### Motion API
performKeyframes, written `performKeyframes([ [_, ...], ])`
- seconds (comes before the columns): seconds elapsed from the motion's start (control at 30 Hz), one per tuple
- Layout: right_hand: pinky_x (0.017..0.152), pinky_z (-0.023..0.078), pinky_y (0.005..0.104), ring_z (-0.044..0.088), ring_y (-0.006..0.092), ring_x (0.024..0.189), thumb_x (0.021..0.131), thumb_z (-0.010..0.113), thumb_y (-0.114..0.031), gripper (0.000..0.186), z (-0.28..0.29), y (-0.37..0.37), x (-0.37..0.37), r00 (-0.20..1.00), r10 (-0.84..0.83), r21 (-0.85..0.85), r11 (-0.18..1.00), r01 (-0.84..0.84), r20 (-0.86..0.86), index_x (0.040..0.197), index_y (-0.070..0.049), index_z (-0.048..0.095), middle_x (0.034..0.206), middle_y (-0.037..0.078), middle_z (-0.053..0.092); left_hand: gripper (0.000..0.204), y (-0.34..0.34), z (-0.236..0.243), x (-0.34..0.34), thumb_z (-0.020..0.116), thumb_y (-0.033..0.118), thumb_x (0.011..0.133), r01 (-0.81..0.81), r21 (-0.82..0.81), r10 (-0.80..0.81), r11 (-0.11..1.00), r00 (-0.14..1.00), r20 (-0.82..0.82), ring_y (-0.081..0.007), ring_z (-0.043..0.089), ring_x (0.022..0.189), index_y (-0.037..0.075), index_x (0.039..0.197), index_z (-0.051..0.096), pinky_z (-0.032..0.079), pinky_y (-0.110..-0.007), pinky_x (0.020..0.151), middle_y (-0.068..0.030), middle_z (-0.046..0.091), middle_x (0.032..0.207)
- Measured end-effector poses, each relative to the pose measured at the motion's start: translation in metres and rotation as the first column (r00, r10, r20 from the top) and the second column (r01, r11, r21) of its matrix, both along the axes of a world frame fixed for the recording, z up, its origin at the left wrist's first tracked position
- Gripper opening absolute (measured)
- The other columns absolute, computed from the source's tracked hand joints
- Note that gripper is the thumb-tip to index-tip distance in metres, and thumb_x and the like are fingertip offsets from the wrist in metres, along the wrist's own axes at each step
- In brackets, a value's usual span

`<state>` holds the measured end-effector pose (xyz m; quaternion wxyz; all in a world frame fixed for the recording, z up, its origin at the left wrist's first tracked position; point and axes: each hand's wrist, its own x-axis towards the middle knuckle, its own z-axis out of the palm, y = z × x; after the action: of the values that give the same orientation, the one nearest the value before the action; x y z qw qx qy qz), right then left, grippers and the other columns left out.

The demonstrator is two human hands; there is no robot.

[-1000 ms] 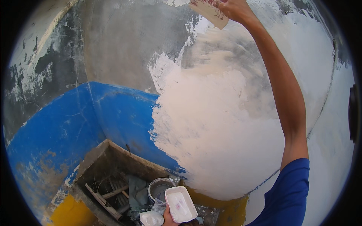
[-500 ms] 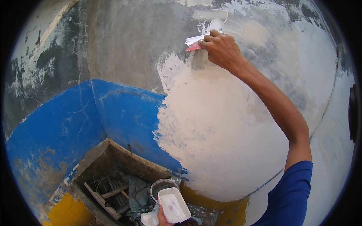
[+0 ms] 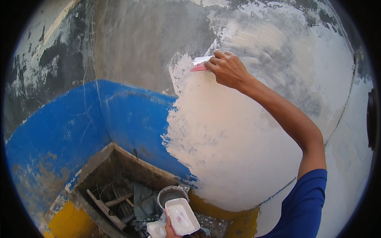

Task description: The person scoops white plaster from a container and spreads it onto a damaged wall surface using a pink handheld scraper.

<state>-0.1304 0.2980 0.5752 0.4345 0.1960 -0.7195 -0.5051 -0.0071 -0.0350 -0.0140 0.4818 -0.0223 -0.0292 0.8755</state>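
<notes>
Across most of the view runs the wall (image 3: 131, 43), grey and bare at upper left, with a wide pale coat of putty (image 3: 234, 150) spread over its middle and right. Lower down, a blue band (image 3: 79, 127) wraps the corner, and a yellow strip (image 3: 67, 222) shows at the base. Below the corner sits a pit (image 3: 115, 186) holding scrap wood and rubbish. Beside it stands a bucket (image 3: 171, 195).

The right hand (image 3: 227, 69) is raised to the upper left edge of the pale coat, its grip pressed tight around a scraper (image 3: 199, 63) whose blade lies flat against the wall. The left hand (image 3: 171, 229) sits at the bottom edge, holding a white tray (image 3: 181, 216) from beneath, just in front of the bucket.

Judging by this, the spreading step is in hand: the blade is working the ragged border where fresh putty meets bare grey. The next move likely calls for steady pressure and a shallow blade angle to feather that edge, then a reload from the tray.

Only the thumb side of the left hand shows, so how its fingers sit is unclear. Much of the scraper is covered by the right fingers, and the bucket's contents are too dim to make out.
</notes>
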Motion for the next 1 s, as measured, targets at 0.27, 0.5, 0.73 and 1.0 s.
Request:
performKeyframes([
  [0.27, 0.069, 0.057, 0.0378, 0.066, 0.0218, 0.089, 0.074, 0.067, 0.000, 0.027, 0.109, 0.005, 0.005, 0.939, -0.063, -0.154, 0.988, 0.011, -0.338, 0.098, -0.010, 0.074, 0.087, 0.003, 0.072, 0.066, -0.003, 0.010, -0.001, 0.043, 0.060, 0.097, -0.034, -0.242, 0.039, 0.970, 0.999, 0.013, -0.0385, 0.050, 0.130, 0.017, 0.148, 0.043, 0.037, -0.062, 0.110, -0.0124, 0.053, 0.143],
  [0.5, 0.076, 0.055, 0.0388, 0.065, 0.0218, 0.095, 0.071, 0.065, -0.002, 0.023, 0.060, -0.005, 0.010, 0.989, -0.071, -0.354, 0.935, 0.022, -0.127, 0.091, -0.007, 0.076, 0.087, 0.005, 0.071, 0.068, -0.002, 0.016, 0.005, 0.043, 0.061, 0.097, -0.018, -0.291, -0.003, 0.957, 0.998, -0.070, -0.0379, 0.049, 0.132, 0.019, 0.149, 0.041, 0.035, -0.063, 0.111, -0.0116, 0.051, 0.145],
  [0.73, 0.070, 0.059, 0.0408, 0.064, 0.0243, 0.101, 0.075, 0.065, -0.004, 0.014, 0.018, 0.018, -0.004, 0.970, -0.212, -0.128, 0.972, 0.197, -0.118, 0.084, -0.002, 0.074, 0.107, 0.008, 0.067, 0.061, 0.006, 0.026, 0.003, 0.044, 0.056, 0.099, -0.002, -0.203, -0.011, 0.979, 0.998, -0.064, -0.0347, 0.050, 0.131, 0.019, 0.146, 0.046, 0.037, -0.058, 0.111, -0.0097, 0.053, 0.143],
  [1.0, 0.066, 0.058, 0.0383, 0.069, 0.0258, 0.086, 0.082, 0.064, -0.005, 0.024, 0.108, -0.021, 0.048, 0.922, -0.130, -0.345, 0.939, -0.003, -0.364, 0.103, -0.006, 0.075, 0.090, 0.010, 0.074, 0.069, -0.005, 0.015, 0.007, 0.043, 0.061, 0.097, -0.015, -0.330, -0.033, 0.944, 0.989, -0.141, -0.0394, 0.049, 0.132, 0.016, 0.150, 0.040, 0.035, -0.064, 0.111, -0.0138, 0.050, 0.145],
])
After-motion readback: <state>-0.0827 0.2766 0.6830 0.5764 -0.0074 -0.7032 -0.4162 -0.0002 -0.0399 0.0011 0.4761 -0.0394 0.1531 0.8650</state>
